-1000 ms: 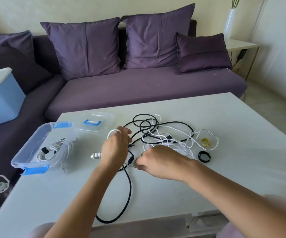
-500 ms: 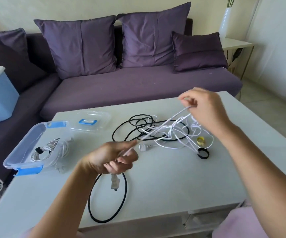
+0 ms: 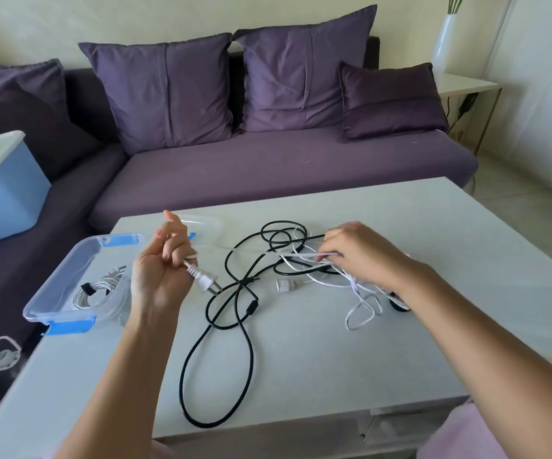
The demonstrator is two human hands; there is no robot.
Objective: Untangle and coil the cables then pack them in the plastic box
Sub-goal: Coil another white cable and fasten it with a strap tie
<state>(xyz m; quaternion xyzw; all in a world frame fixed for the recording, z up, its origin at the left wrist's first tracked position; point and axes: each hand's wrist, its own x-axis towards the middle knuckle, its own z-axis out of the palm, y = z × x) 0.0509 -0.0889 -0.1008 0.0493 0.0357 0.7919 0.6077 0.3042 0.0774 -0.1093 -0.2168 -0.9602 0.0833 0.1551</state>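
Note:
A tangle of a black cable (image 3: 235,313) and a white cable (image 3: 357,293) lies on the white table (image 3: 334,359). My left hand (image 3: 162,270) is raised above the table and grips the white cable just behind its two-pin plug (image 3: 206,281). My right hand (image 3: 364,256) pinches a strand of the same white cable over the tangle. The clear plastic box (image 3: 52,286) with blue clips sits at the table's left edge and holds a coiled white cable (image 3: 94,293) bound with a black strap.
The box's clear lid (image 3: 208,226) lies behind my left hand. A white connector (image 3: 286,284) rests near the tangle. A purple sofa (image 3: 268,160) runs along the far and left sides, with a light blue bin (image 3: 0,190) on it.
My right hand has come down from its raised position to the tangle. My left hand has lifted and turned, bringing the plug up off the table.

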